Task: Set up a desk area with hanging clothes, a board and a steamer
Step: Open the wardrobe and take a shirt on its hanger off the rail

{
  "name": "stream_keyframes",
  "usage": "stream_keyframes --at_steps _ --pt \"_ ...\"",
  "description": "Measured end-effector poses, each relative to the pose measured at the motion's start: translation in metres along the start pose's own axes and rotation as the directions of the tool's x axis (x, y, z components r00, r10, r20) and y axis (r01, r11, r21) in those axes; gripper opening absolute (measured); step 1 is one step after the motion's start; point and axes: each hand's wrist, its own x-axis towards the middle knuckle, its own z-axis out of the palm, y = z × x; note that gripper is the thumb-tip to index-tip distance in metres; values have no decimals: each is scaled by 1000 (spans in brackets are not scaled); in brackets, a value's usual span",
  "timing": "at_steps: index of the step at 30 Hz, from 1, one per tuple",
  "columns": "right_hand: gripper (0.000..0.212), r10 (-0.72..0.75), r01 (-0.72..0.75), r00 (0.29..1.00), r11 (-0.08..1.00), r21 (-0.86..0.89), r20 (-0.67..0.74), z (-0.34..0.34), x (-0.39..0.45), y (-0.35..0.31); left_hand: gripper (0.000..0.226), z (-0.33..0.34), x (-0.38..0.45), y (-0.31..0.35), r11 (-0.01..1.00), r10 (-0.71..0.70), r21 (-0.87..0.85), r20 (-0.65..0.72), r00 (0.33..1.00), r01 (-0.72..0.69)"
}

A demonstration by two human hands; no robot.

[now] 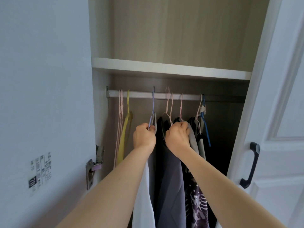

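Inside an open wardrobe, 2 bare arms reach up toward a white rail (164, 95) that runs from 9 o'clock to 3 o'clock beneath 1 white shelf (171, 68). The left hand (144, 137) is curled tight on the shoulder of 1 lilac hanger (153, 106), which is hooked on the rail just left of centre and carries a grey garment. The right hand (177, 137), at 3 o'clock from the left one and close beside it, is fisted round the lower wires of the pink hangers (169, 106) at centre; how many it grips cannot be told. About 4 pink hooks show on the rail in that middle group.

At 9 o'clock on the rail hang 3 bare pink hangers (120, 112) and 1 bare yellow hanger (125, 129). At 3 o'clock hangs 1 blue hanger (205, 127).

The hanging clothes fill the lower centre: a white garment (143, 203) at 7 o'clock under the left forearm, a grey-purple garment (171, 186) at 6 o'clock, and a dark patterned garment (197, 206) at 5 o'clock.

The white wardrobe door (283, 112) stands open at 3 o'clock with 1 dark handle (250, 165). At 8 o'clock, 1 metal hinge (92, 168) sits beside 1 printed label (40, 171).
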Motion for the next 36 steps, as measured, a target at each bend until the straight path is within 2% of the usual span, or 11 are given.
stream_keyframes --at_steps 5,8,11,14,17,21,31,36 --pt "23 -47 53 997 994 97 -62 -18 -5 -8 22 -4 -5 12 1000 23 21 -73 997 -21" --pt "16 -72 74 997 967 242 -20 -24 -14 -9 23 -6 -14 16 1000 24 15 -101 995 -22" --pt "12 -91 88 996 957 275 -2 -30 -26 -9 23 -9 -27 19 997 45 70 -116 992 -37" --pt "9 -98 98 995 974 204 -8 -37 -43 -11 25 -13 -42 18 991 85 114 -135 987 -70" --pt "8 -82 80 996 995 51 43 -44 -63 -15 22 -19 -63 17 977 127 189 -129 983 -102" --pt "12 -41 51 995 992 -113 92 -52 -91 -20 24 -31 -94 14 968 117 237 -110 987 -88" --pt "29 -41 74 989 968 -241 139 -92 -190 -25 26 -76 -187 14 960 76 275 -59 995 -57" --pt "36 -63 86 991 975 -203 121 -117 -247 -24 27 -104 -241 25 954 109 282 -16 994 -99"
